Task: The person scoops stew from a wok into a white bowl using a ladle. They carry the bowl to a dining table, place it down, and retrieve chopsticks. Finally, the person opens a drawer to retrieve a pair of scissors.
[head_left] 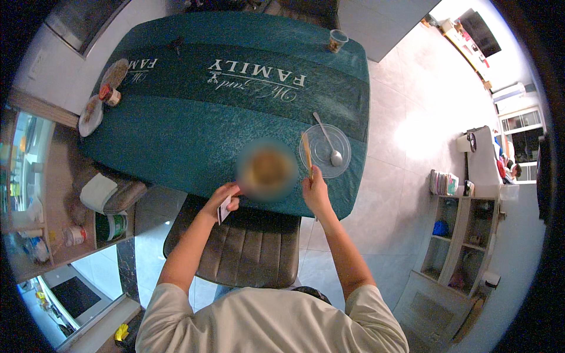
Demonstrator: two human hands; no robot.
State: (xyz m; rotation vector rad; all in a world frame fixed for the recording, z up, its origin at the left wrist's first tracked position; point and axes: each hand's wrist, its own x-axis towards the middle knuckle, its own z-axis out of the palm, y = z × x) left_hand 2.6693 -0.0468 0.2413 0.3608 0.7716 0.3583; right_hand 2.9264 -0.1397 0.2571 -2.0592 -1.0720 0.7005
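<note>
A blurred round shape (268, 170), brownish in the middle, is at the table's near edge between my hands; its details cannot be made out. My left hand (223, 200) is closed on a small flat white object (223, 209) with a dark edge, and its fingertips reach the blurred shape's left side. In my right hand (315, 191) is a pair of light wooden chopsticks (306, 150), their upper part crossing the left side of a clear round plastic lid (322, 160). A metal spoon (335, 154) lies on that lid, bowl end toward me.
The table (176, 141) wears a green cloth with white lettering. A clear cup (337, 41) stands at the far right. Plates (90, 116) and a red-lidded jar (109, 95) are at the left. A brown padded chair (247, 250) is tucked against the near edge.
</note>
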